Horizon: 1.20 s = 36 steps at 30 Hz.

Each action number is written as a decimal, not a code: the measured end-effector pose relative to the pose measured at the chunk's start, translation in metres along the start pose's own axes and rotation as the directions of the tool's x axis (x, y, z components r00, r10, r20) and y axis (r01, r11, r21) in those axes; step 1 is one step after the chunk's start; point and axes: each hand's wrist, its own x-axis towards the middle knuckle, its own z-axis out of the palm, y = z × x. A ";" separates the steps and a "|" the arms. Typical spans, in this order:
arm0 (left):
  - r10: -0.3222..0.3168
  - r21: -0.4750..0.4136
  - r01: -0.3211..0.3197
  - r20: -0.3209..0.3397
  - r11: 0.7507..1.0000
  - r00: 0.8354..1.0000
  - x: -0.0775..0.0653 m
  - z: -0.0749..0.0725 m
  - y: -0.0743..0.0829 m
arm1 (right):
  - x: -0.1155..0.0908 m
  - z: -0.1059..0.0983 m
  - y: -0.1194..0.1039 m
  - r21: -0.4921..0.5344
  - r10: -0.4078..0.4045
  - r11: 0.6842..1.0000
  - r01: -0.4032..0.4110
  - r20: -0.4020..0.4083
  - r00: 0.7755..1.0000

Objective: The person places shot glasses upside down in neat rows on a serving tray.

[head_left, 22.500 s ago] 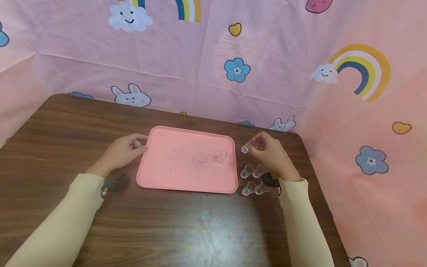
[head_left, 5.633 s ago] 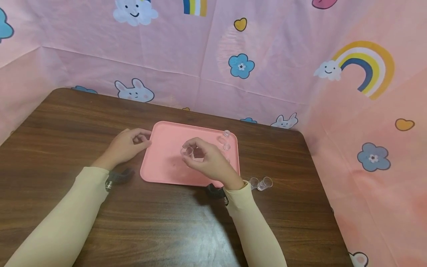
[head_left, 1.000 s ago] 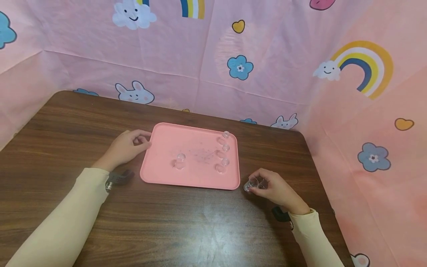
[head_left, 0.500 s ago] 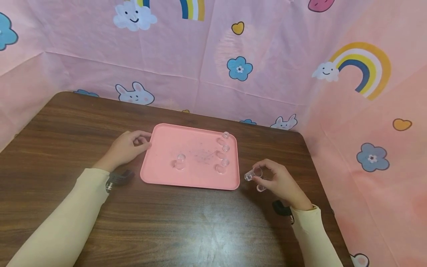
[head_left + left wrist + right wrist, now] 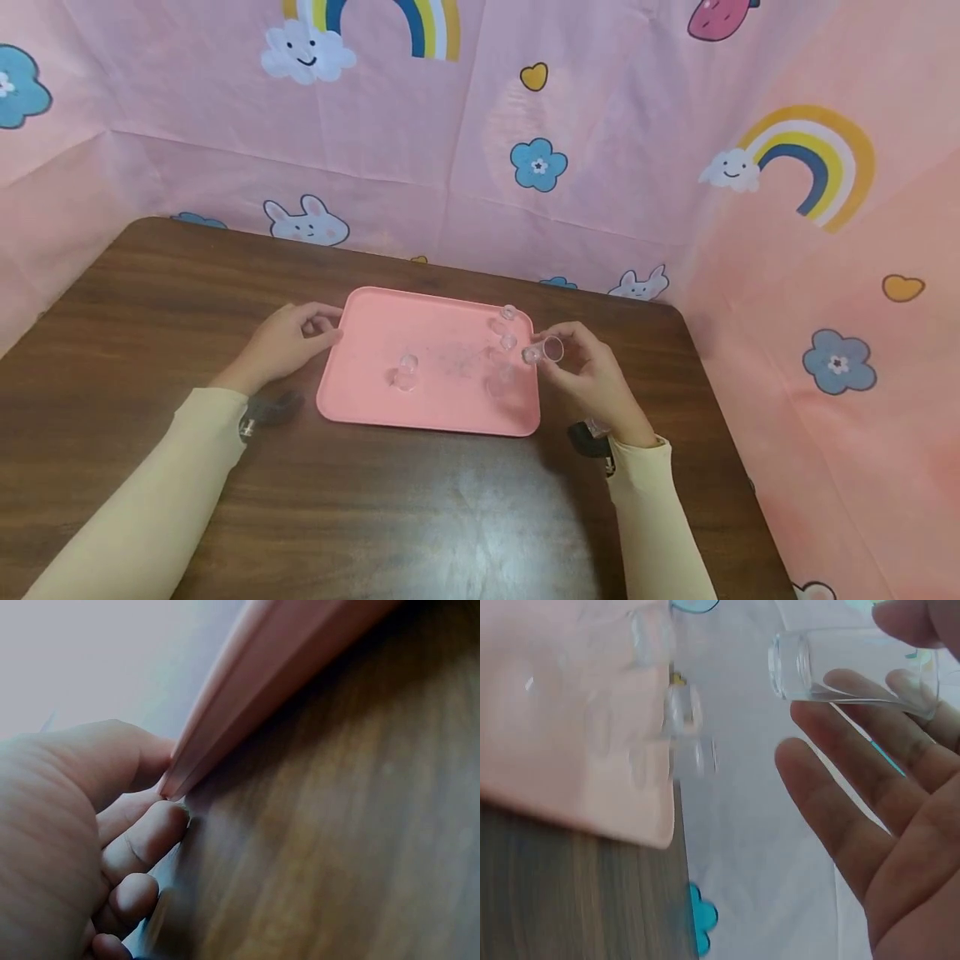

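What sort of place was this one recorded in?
Probably a makeshift recording corner, perhaps indoors: creased pink cartoon-print sheeting hangs behind a wood-grain table, and a dark device is worn at each wrist.

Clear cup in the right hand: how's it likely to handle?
The clear cup is probably stiff: its round rim looks undeformed in the right hand. Its smooth, glossy wall could be slippery. That rounded side may let it roll if laid down.

Pale glare pools on the table (image 5: 468,521); both wrist views blur.
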 end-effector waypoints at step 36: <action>0.005 0.007 -0.005 -0.009 1.000 1.000 0.000 0.001 -0.001 | 0.069 0.076 -0.037 0.189 -0.165 0.967 0.173 -0.058 0.985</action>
